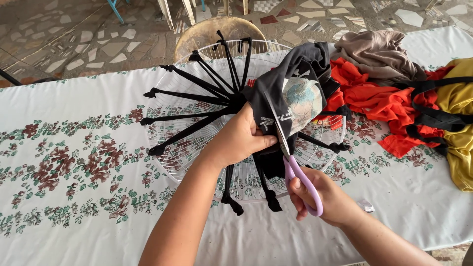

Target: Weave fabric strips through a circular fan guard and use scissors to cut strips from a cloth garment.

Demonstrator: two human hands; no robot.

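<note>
Black shirt point(295, 93) w/ pale printed patch, bunched and held up above centre of white wire fan guard point(197, 148); lower edge hanging down over guard's near rim.

Left hand point(241, 135): fingers closed, pinching shirt fabric at its left edge, just left of scissor blades. Forearm rising from bottom of frame.

Right hand point(320, 197): closed round purple handles of scissors point(290, 157), fingers through loops. Blades pointing up and away, nearly together, set into black fabric beside printed patch; exact blade gap cannot be told.

Fan guard: round, lying flat on table, spokes fanning from hub. Black fabric strips point(192, 98) knotted to rim and stretched to hub, mostly over left and far half; 2 more knotted ends dangling at near rim, below shirt.

Tablecloth point(74, 167): white w/ bands of red-brown flowers and green leaves, covering table.

Clothes pile at right, far end: red cloth point(379, 103) touching shirt's right side, beige cloth point(379, 51) on top, yellow cloth point(458, 118) at frame edge, black straps crossing red and yellow.

Small scrap point(365, 205) on cloth just right of right hand.

Round wooden stool seat point(217, 29) behind guard, past table's far edge. Floor point(74, 39): broken-tile mosaic, chair legs at top.
</note>
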